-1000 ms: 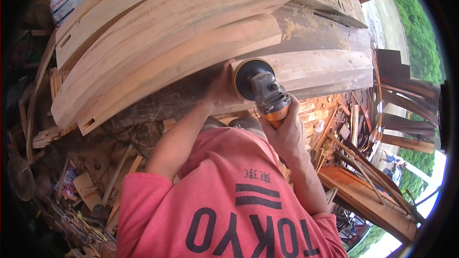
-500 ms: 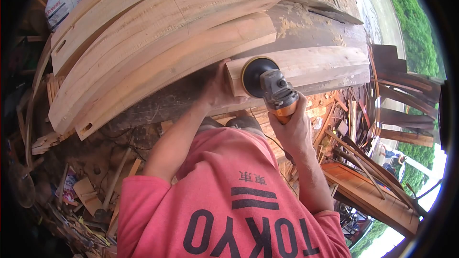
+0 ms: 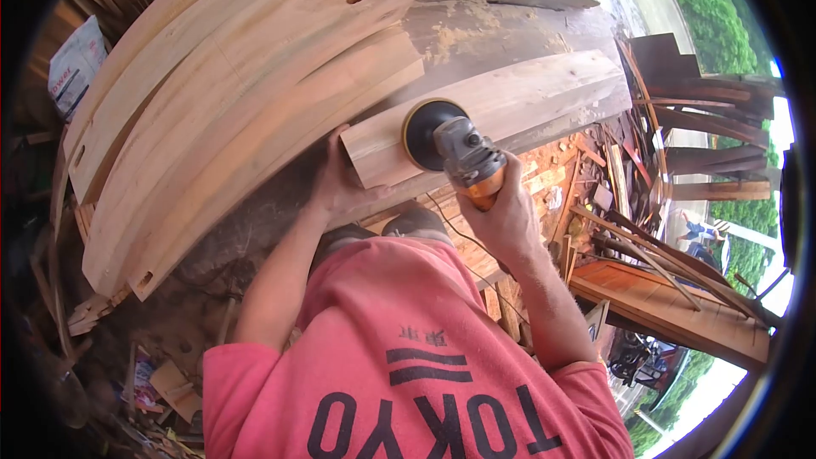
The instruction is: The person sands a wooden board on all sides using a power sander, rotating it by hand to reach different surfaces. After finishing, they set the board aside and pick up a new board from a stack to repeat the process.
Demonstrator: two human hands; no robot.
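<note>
My right hand (image 3: 506, 219) is closed around the orange and grey body of an angle grinder (image 3: 470, 155). Its round black sanding disc (image 3: 431, 134) lies on the upper face of a pale wooden plank (image 3: 518, 93), a little in from the plank's left end. At that left end my left hand (image 3: 340, 180) grips the wood, thumb at the far corner and fingers along the near edge. The plank rests on a dusty workbench (image 3: 476, 38).
Several long curved boards (image 3: 246, 85) with slots lie stacked on the left. A white bag (image 3: 78, 66) stands behind them. Wood scraps (image 3: 166, 391) litter the floor, and a power cord (image 3: 463, 236) runs beside my legs. More timber (image 3: 680, 314) leans at right.
The grinder's disc has moved right along the plank, farther from its left end. The whole view has shifted, so the boards appear farther left. Both hands keep their grip.
</note>
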